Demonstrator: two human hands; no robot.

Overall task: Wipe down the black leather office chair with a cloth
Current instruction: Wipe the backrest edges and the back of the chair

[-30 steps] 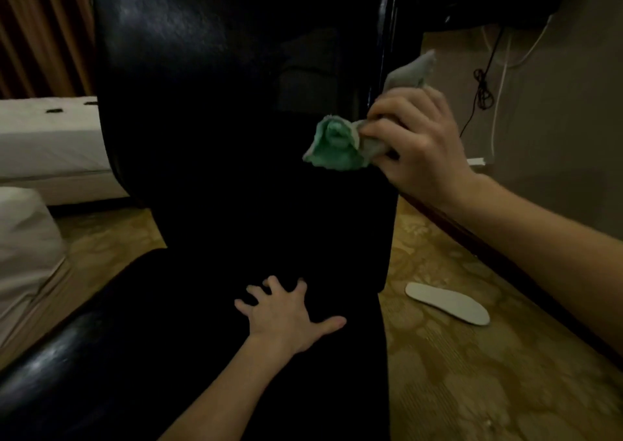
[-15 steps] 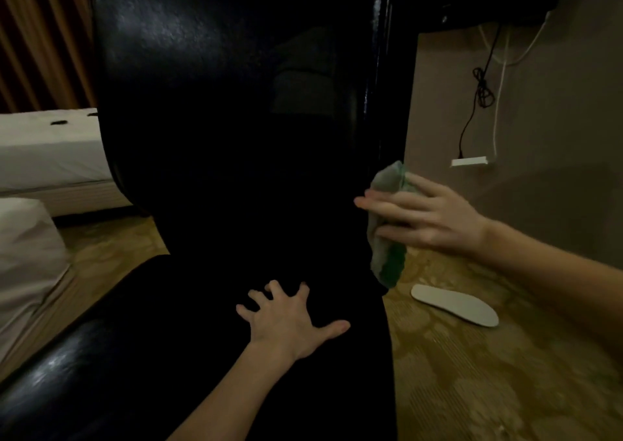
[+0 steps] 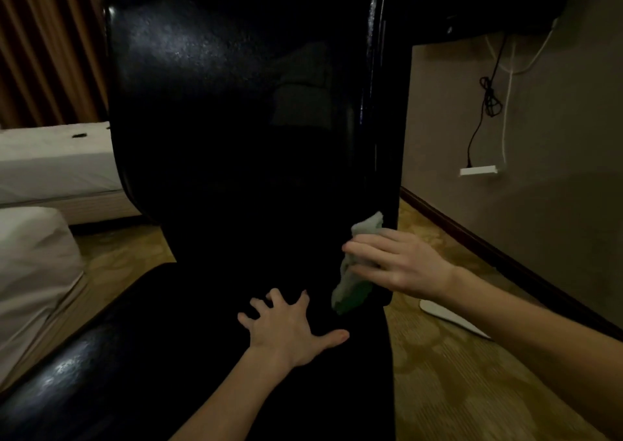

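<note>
Wiping down the right edge of the black leather office chair, low on the backrest near where it meets the seat. Pressing the white-and-green cloth against that edge with the right hand, fingers stretched nearly straight across the fabric rather than bunched round it, probably to spread pressure over a wider patch of leather. Bracing with the left hand, splayed flat and holding nothing, palm down on the seat just beside the cloth, likely keeping the chair from swivelling or rolling under the rubbing. Hanging loose below the fingers, the green end of the cloth, close to the seat's back corner. Lying on the patterned carpet near the chair, a pale insole, partly hidden behind the right forearm.
</note>
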